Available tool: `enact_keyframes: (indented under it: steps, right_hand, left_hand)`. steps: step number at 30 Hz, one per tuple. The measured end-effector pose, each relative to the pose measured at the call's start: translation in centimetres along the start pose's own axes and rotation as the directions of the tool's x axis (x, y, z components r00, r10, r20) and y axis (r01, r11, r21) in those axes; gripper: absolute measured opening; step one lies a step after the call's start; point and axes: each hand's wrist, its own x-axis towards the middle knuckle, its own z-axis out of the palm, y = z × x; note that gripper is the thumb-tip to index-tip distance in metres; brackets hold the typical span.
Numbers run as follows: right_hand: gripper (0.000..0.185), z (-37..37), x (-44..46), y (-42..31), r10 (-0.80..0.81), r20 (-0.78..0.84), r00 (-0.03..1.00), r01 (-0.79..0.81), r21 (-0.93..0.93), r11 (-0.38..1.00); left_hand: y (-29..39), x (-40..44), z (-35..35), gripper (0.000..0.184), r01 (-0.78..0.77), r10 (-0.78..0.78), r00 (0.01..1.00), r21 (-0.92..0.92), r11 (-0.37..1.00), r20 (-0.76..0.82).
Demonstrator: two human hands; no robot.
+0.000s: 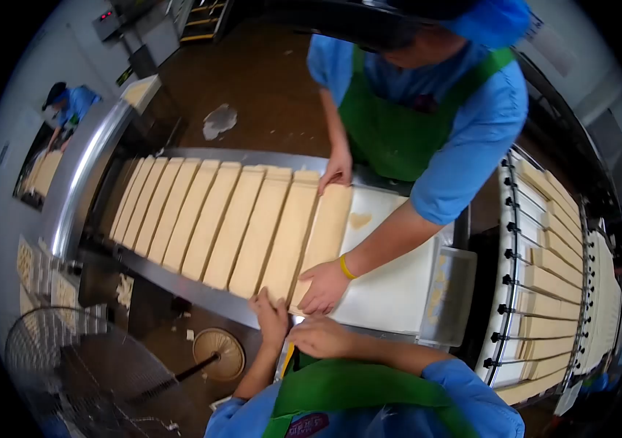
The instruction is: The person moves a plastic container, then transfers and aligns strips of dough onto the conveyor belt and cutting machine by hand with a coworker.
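Pale, flat dough strips lie side by side across a conveyor belt. My left hand (pixel 272 319) has its bent fingers at the near end of a dough strip (pixel 289 233), gripping its edge. Just to the right, my right hand (pixel 319 336) is closed near the belt's front edge; what its fingers hold, if anything, is hidden. Across the belt, a co-worker in a blue shirt and green apron has one hand (pixel 336 170) at the far end of the last dough strip (pixel 329 226) and the other hand (pixel 325 286) on its near end.
A white surface (pixel 384 292) with a small dough scrap continues to the right, beside a clear plastic bin (pixel 451 296). Further right, a second conveyor (pixel 504 292) carries more strips. A metal machine housing (pixel 85 175) spans the belt's left end. A fan (pixel 85 372) stands lower left.
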Motion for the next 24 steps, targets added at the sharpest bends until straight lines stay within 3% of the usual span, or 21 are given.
enact_keyframes:
  steps: [2, 4, 6, 8, 10, 12, 15, 17, 21, 24]
  right_hand:
    - [0.016, -0.6, 1.5, 0.2, -0.022, -0.017, 1.0, 0.021, -0.009, 1.0]
    - [0.015, -1.5, 3.3, 0.7, -0.019, -0.003, 1.0, 0.019, 0.014, 1.0]
    - [0.019, -2.5, 5.1, 1.7, 0.045, 0.012, 0.999, -0.045, -0.038, 0.998]
    - [0.018, -4.0, 7.7, 3.2, -0.021, -0.08, 0.997, 0.004, -0.208, 0.978]
    - [0.03, -3.8, 9.6, 6.8, 0.071, -0.293, 0.953, -0.18, -0.363, 0.914]
    - [0.055, -4.9, 11.8, 10.1, 0.25, -0.331, 0.91, -0.397, -0.516, 0.759]
    - [0.074, -7.1, 14.8, 14.3, 0.424, -0.404, 0.811, -0.584, -0.615, 0.53]
    - [0.076, -8.2, 16.6, 16.6, 0.444, -0.461, 0.769, -0.634, -0.645, 0.427]
    - [0.075, -10.2, 19.5, 19.3, 0.405, -0.544, 0.735, -0.676, -0.638, 0.369]
    - [0.075, -11.4, 20.8, 19.1, 0.523, -0.539, 0.66, -0.74, -0.584, 0.333]
  left_hand:
    - [1.9, 0.4, -1.1, 0.054, 0.073, -0.073, 0.997, -0.024, 0.997, 0.029]
    - [3.4, 0.9, -2.1, 0.056, 0.221, -0.21, 0.958, -0.035, 0.975, 0.194]
    - [2.7, 0.8, -1.8, 0.058, 0.175, -0.17, 0.969, -0.013, 0.984, 0.181]
    - [2.5, 0.8, -1.3, 0.067, 0.135, -0.133, 0.975, 0.0, 0.991, 0.176]
    - [3.0, 0.9, -1.1, 0.069, 0.163, -0.162, 0.976, 0.002, 0.987, 0.148]
    - [3.6, 1.3, -1.1, 0.076, 0.217, -0.214, 0.965, -0.008, 0.976, 0.153]
    - [4.2, 1.9, -0.9, 0.08, 0.246, -0.24, 0.957, -0.014, 0.969, 0.164]
    - [4.8, 2.4, -1.0, 0.083, 0.247, -0.239, 0.957, -0.03, 0.969, 0.165]
    - [5.3, 3.6, -1.3, 0.084, 0.275, -0.257, 0.935, -0.042, 0.96, 0.245]
    - [5.0, 4.0, -1.1, 0.084, 0.266, -0.256, 0.926, 0.003, 0.964, 0.278]
